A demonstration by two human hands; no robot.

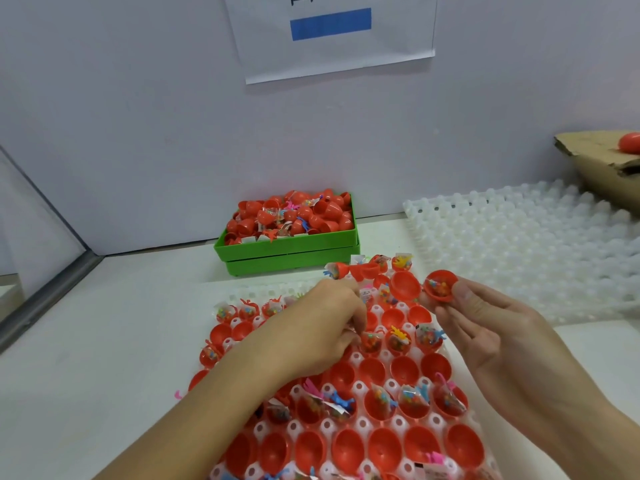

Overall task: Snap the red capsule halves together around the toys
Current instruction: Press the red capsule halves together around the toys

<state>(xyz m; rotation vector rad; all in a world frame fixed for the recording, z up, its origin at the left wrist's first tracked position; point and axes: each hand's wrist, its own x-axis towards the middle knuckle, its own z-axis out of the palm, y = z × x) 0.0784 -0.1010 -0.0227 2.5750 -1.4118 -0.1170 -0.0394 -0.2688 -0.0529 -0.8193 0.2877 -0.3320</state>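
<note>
A white dimpled tray (360,388) in front of me holds several red capsule halves, some empty, some with small bagged toys inside. My right hand (491,341) holds one red half (440,285) with a toy bag in it, raised above the tray's far right corner. My left hand (322,323) reaches palm down over the tray's middle, fingertips pinched at a filled half (370,342); whether it grips that half is hidden. Another empty half (405,285) lies tilted just left of the held one.
A green bin (287,251) full of red halves and toy bags stands behind the tray by the wall. An empty white dimpled tray (519,251) lies to the right. A cardboard box (602,168) with a closed red capsule (630,142) sits far right.
</note>
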